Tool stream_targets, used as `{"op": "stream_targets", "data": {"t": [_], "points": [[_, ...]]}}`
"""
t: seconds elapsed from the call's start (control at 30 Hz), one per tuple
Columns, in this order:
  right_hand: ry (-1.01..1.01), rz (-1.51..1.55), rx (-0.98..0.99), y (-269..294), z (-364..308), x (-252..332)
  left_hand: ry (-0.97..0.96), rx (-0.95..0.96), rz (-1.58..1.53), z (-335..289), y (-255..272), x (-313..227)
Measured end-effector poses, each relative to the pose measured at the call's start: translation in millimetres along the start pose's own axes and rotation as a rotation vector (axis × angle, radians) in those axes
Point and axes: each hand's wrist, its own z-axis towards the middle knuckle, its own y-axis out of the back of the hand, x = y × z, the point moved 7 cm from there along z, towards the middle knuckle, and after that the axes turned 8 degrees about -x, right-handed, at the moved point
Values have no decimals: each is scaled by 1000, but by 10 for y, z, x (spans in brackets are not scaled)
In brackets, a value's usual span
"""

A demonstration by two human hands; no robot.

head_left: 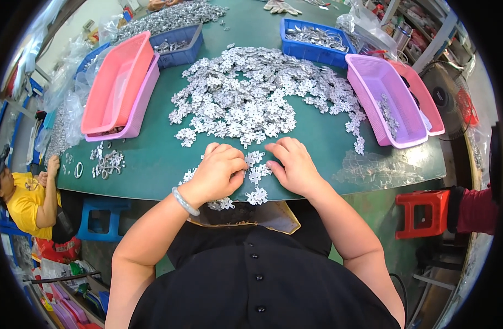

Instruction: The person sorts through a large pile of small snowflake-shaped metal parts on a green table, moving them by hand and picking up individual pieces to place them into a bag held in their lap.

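Small flat silvery metal pieces with notched, cross-like outlines lie in a large heap (235, 98) on the green table. A short column of the same metal pieces (258, 172) runs from the heap to the near edge, between my hands. My left hand (219, 170), with a pale bangle (184, 202) on its wrist, is curled palm down at the column's left side; whatever its fingers hold is hidden. Right of the column, my right hand (296, 164) has its thumb and fingers apart, tips beside the pieces. More pieces (221, 204) show under my left wrist at the edge.
Pink and purple baskets (117, 82) are stacked at left; another purple basket (383, 98) stands right. Blue bins (317, 38) of metal parts sit behind. Loose rings and parts (108, 162) lie left. A person in yellow (29, 197) sits left; a red stool (422, 214) stands right.
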Motion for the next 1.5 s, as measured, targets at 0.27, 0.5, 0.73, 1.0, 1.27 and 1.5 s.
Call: {"op": "stream_targets", "data": {"t": [0.27,0.5,0.73,1.0,1.27,1.5], "points": [[-30,-79,112,-162,189,-43,307,-254,130,130,30,338],[-9,-210,133,-183,173,11,502,-154,190,156,-79,404],[13,-62,172,-168,115,11,590,-55,100,18,31,485],[26,-158,212,-214,197,177,411,-170,151,-132,124,468],[62,4,316,-205,202,161,371,-182,194,-211,230,452],[14,-160,110,-325,545,59,261,-101,65,-126,225,395]]}}
